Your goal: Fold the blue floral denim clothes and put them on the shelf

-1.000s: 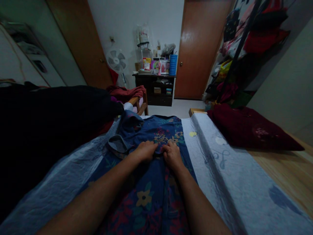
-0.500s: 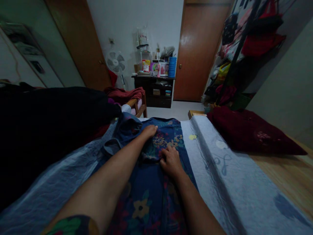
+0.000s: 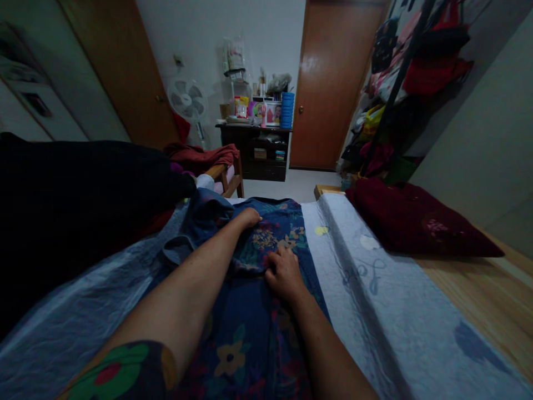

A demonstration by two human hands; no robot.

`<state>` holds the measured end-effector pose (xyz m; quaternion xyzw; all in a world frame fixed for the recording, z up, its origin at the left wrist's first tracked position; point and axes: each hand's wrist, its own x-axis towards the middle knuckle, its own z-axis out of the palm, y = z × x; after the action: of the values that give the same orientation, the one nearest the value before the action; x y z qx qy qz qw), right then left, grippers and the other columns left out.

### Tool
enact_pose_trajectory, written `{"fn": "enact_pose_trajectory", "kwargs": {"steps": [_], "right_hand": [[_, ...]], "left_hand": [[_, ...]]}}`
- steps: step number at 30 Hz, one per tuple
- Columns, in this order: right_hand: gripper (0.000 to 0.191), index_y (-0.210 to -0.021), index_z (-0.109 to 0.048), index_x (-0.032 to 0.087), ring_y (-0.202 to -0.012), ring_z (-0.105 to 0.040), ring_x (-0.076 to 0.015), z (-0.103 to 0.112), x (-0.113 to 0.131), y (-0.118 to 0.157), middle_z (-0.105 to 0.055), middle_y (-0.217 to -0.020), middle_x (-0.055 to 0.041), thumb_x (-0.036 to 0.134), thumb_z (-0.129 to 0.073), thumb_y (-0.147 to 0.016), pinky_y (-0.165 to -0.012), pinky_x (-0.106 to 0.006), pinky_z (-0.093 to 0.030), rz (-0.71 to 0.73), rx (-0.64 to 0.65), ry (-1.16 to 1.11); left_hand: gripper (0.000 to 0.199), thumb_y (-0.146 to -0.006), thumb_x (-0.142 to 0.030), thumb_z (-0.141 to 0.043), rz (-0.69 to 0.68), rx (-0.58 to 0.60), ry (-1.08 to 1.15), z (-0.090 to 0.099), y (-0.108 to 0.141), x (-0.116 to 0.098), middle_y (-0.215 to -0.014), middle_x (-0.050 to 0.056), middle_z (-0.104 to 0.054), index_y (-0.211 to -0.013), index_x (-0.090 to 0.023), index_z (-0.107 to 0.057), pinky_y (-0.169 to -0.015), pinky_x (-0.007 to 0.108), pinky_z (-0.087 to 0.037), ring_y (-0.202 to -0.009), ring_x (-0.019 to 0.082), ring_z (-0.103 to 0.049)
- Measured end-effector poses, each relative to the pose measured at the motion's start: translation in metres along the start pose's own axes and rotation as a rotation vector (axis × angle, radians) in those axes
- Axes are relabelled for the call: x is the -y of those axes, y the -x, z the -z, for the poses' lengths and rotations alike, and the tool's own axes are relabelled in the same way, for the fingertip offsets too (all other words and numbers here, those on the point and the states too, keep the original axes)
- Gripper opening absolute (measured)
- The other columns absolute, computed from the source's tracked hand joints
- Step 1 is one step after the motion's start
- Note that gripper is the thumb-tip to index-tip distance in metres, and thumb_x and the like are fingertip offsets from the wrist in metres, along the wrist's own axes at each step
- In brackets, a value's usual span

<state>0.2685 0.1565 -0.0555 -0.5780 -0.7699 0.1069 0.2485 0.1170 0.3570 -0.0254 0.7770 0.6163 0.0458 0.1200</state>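
Note:
A dark blue floral garment (image 3: 233, 328) lies lengthwise on the bed in front of me, its far part folded over on itself. My left hand (image 3: 250, 217) reaches to the upper part of that fold. Its fingers are curled into the cloth and mostly hidden, with the thumb tip showing. Nearer to me and to the right, my right hand (image 3: 285, 271) rests at the fold's near edge, fingers bent and closed on the fabric. A bunched part of the cloth (image 3: 208, 208) lies left of my left wrist.
A pale patterned bed sheet (image 3: 375, 311) spreads under the garment. Dark cloth (image 3: 83, 194) is heaped on the left. At the right lies a maroon cushion (image 3: 416, 222) beside a wooden surface (image 3: 462, 272). Beyond stand a fan (image 3: 187, 100), a dark cabinet (image 3: 250, 161) and a door (image 3: 328, 83).
The whole view has shifted, so most things appear slightly farther left. Both hands keep about the same places on the garment.

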Motion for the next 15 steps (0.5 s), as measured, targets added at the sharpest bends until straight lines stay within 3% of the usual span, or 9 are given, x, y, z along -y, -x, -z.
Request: {"fn": "enact_pose_trajectory", "kwargs": {"steps": [6, 9, 11, 13, 15], "right_hand": [[0.013, -0.088, -0.066, 0.022, -0.096, -0.044, -0.0214, 0.002, 0.000, 0.003, -0.055, -0.095, -0.0033, 0.019, -0.061, -0.077, -0.080, -0.033, -0.030, 0.022, 0.004, -0.024], [0.008, -0.083, -0.067, 0.022, -0.093, -0.045, -0.0206, 0.005, 0.002, 0.003, -0.056, -0.092, -0.0032, 0.026, -0.061, -0.083, -0.080, -0.033, -0.030, 0.012, 0.008, -0.050], [0.019, -0.082, -0.069, 0.022, -0.093, -0.045, -0.0202, 0.007, 0.003, 0.002, -0.056, -0.091, -0.0034, 0.035, -0.057, -0.089, -0.081, -0.033, -0.030, 0.003, 0.012, -0.079], [0.024, -0.085, -0.070, 0.023, -0.093, -0.046, -0.0201, 0.006, 0.002, 0.001, -0.057, -0.093, -0.0036, 0.037, -0.052, -0.093, -0.081, -0.033, -0.031, -0.005, 0.017, -0.093], [0.019, -0.087, -0.070, 0.024, -0.094, -0.046, -0.0203, 0.004, 0.000, 0.000, -0.058, -0.094, -0.0034, 0.028, -0.052, -0.092, -0.082, -0.033, -0.031, -0.018, 0.028, -0.080]], "left_hand": [[0.028, -0.088, -0.030, -0.049, 0.040, -0.008, 0.002, -0.009, -0.001, -0.007, -0.097, 0.011, -0.073, -0.084, -0.017, -0.073, -0.079, 0.024, -0.044, -0.094, 0.021, -0.065], [0.039, -0.093, -0.042, -0.040, 0.043, -0.035, 0.029, -0.014, 0.002, -0.008, -0.097, 0.010, -0.072, -0.088, -0.017, -0.071, -0.075, 0.025, -0.045, -0.090, 0.021, -0.065], [0.049, -0.092, -0.054, -0.039, 0.036, -0.025, 0.046, -0.015, 0.004, -0.007, -0.087, 0.007, -0.071, -0.083, -0.017, -0.069, -0.067, 0.025, -0.044, -0.080, 0.020, -0.065], [0.049, -0.085, -0.061, -0.048, 0.023, -0.014, 0.049, -0.013, 0.005, -0.005, -0.078, 0.004, -0.070, -0.077, -0.017, -0.068, -0.062, 0.025, -0.043, -0.073, 0.020, -0.063], [0.037, -0.080, -0.054, -0.060, 0.007, -0.034, 0.041, -0.012, 0.007, -0.005, -0.080, 0.003, -0.069, -0.078, -0.018, -0.067, -0.064, 0.024, -0.042, -0.077, 0.019, -0.063]]}}
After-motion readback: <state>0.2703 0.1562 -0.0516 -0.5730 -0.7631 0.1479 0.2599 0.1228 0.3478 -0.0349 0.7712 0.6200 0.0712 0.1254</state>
